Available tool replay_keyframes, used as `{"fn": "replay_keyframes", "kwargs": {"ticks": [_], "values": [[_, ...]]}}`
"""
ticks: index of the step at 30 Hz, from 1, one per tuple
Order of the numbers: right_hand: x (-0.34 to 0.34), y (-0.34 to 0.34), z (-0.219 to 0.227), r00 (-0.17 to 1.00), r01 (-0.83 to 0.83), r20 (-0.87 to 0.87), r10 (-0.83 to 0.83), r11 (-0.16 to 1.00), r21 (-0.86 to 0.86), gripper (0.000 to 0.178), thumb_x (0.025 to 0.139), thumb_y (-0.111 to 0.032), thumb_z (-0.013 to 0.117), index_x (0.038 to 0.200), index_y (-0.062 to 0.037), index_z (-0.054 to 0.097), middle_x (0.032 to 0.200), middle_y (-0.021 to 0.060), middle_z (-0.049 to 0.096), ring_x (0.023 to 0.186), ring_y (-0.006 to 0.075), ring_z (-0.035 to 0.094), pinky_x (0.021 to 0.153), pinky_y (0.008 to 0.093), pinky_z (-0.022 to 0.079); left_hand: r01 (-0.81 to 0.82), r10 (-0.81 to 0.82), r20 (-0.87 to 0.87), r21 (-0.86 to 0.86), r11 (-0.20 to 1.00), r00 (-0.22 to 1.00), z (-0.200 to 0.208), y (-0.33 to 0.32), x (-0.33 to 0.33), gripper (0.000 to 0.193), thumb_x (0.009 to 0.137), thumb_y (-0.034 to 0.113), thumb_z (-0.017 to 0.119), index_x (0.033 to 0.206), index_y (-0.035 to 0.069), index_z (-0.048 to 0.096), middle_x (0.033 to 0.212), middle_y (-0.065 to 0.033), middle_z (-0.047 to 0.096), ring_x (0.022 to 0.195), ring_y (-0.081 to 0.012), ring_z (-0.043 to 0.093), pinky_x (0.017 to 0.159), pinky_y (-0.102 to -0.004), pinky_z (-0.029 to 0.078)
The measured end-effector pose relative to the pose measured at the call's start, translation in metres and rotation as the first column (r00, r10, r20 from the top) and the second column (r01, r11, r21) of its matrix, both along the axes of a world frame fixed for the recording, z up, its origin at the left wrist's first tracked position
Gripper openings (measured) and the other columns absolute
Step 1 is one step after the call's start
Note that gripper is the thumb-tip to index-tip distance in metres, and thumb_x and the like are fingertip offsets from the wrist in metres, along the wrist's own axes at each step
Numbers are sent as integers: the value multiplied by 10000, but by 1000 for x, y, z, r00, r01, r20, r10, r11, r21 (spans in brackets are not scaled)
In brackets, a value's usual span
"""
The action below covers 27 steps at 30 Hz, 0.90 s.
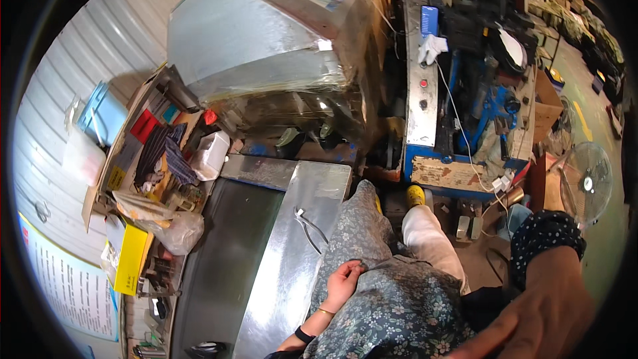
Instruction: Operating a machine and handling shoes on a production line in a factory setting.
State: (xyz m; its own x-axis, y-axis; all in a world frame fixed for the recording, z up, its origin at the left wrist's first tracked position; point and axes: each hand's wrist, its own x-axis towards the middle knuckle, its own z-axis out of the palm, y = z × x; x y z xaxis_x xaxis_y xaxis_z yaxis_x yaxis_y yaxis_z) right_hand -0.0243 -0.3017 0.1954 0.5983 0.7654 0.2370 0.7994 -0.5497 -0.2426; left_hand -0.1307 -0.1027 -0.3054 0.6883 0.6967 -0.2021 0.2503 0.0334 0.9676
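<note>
My left hand (343, 283) rests against the flowered apron (389, 306) over my lap, its fingers curled together. Whether something small sits in those fingertips I cannot make out. Close to the camera at the lower right, my right hand (538, 316) reaches in from a dark sleeve with white dots (548, 236). Its fingers stretch toward the lower left, partly cut off by the picture's edge, and no object shows in them. A pair of pliers (308, 228) lies on the shiny metal plate (286, 286), beyond my left hand and apart from it.
Left of the plate runs a dark conveyor belt (226, 259) under a large metal hood (259, 33). Dark shoes (289, 139) sit at the hood's opening. A cluttered shelf (163, 159) stands left. Ahead right is a blue machine (495, 113) with a trailing cable; a fan (585, 183) stands farther right.
</note>
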Motion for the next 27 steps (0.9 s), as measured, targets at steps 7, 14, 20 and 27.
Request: {"fn": "replay_keyframes", "kwargs": {"ticks": [7,14,20,27], "values": [[150,60,-17,999,-50,23,49,998,27,277,966,-171,544,1138,14,659,1140,130,700,1004,121,639,813,320,525,-12,17,59,-71,997,998,1,-3,20,206,993,79,585,1163,-25,640,972,-70,735,901,-117,679,833,-240,522],[345,42,-136,672,-311,-314,671,641,702,367,912,-197,653,1229,-13,646,1196,203,656,907,167,661,757,297,530,-126,131,40,-108,986,991,10,3,15,191,985,46,575,1140,-40,646,984,-76,727,889,-125,678,820,-244,528],[557,50,-162,800,550,206,-564,826,125,932,741,-539,771,1456,-39,442,1461,283,428,1280,416,504,1058,423,433,-91,92,18,-53,994,996,24,0,38,168,982,60,581,1076,-52,665,929,-85,733,852,-123,679,794,-248,526],[536,76,-179,697,709,-101,-710,703,-55,944,657,-461,750,1450,-92,396,1389,301,440,1257,429,525,1000,455,484,-157,158,-58,13,987,986,13,-1,29,161,962,62,608,1069,-28,688,900,-60,738,810,-95,669,749,-230,520]]}}
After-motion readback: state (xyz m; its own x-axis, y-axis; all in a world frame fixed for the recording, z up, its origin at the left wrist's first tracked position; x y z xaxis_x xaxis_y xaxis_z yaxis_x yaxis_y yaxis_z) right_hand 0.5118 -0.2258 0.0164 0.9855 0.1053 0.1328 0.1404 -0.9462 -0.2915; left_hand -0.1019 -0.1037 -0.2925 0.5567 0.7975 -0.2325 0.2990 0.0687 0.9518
